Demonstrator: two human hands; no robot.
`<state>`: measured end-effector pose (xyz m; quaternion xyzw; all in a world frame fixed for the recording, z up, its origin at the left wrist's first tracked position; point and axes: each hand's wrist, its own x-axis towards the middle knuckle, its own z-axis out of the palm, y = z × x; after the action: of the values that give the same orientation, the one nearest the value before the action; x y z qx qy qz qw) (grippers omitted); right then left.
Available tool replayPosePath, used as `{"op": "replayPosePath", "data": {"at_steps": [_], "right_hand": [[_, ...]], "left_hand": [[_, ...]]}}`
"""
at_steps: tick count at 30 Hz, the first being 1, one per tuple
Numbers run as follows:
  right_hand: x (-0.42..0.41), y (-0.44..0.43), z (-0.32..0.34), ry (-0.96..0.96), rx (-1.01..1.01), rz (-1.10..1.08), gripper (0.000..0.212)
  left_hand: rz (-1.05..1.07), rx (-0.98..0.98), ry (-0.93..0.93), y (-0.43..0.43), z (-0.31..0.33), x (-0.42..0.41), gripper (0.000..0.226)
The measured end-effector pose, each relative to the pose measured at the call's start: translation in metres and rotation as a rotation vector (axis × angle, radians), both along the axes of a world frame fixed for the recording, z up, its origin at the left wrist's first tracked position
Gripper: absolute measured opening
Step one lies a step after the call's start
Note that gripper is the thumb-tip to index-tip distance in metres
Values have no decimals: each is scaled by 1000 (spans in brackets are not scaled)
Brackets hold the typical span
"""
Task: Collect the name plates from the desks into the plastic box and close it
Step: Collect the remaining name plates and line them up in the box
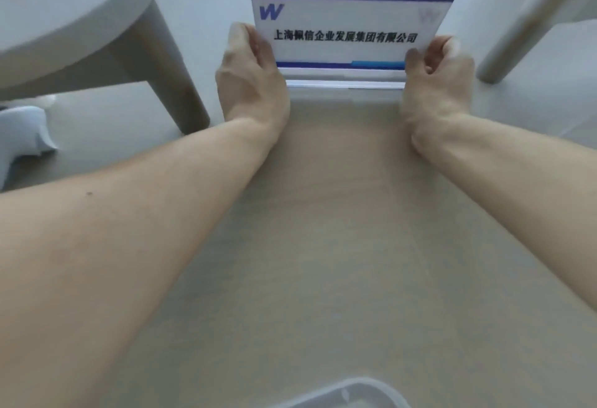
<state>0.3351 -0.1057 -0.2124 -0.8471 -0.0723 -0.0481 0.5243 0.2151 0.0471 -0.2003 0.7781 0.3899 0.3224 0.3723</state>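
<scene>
A white name plate point(349, 25) with blue bands, a blue "W" logo and black lettering stands at the far edge of the beige desk point(323, 230). My left hand point(250, 84) grips its lower left corner. My right hand point(436, 84) grips its lower right corner. Both forearms reach across the desk toward it. A corner of the clear plastic box point(349, 393) shows at the bottom edge of the view, close to me.
A grey round stool point(74, 17) with angled legs stands on the floor at the upper left. Another grey furniture leg point(529, 17) slants at the upper right. A pale grey object point(22, 136) lies at the left, beside the desk edge.
</scene>
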Motion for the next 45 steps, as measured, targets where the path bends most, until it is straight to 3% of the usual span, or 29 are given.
{"op": "replayPosePath", "data": {"at_steps": [11,18,26,32,36,39,41,45], "right_hand": [[-151,-90,42,231,57,83,14],[-220,-133,179,261,126,88,9],[-300,-144,372,156,261,175,5],[-358,-124,422,69,262,313,10],[-400,-102,419,43,232,396,10],[-429,-79,412,45,216,504,11],[-455,-66,409,58,204,558,13],[-517,-45,414,91,238,682,6]], "left_hand": [[-74,-162,117,-79,24,-136,21],[-147,-209,69,-110,171,-205,14],[-339,-176,-170,-93,359,-311,9],[-416,-178,-219,-53,420,-393,10],[-299,-176,-241,-39,443,-448,17],[-139,121,-137,-36,462,-494,45],[-152,389,54,-38,480,-526,58],[-348,520,573,-42,501,-571,43]]}}
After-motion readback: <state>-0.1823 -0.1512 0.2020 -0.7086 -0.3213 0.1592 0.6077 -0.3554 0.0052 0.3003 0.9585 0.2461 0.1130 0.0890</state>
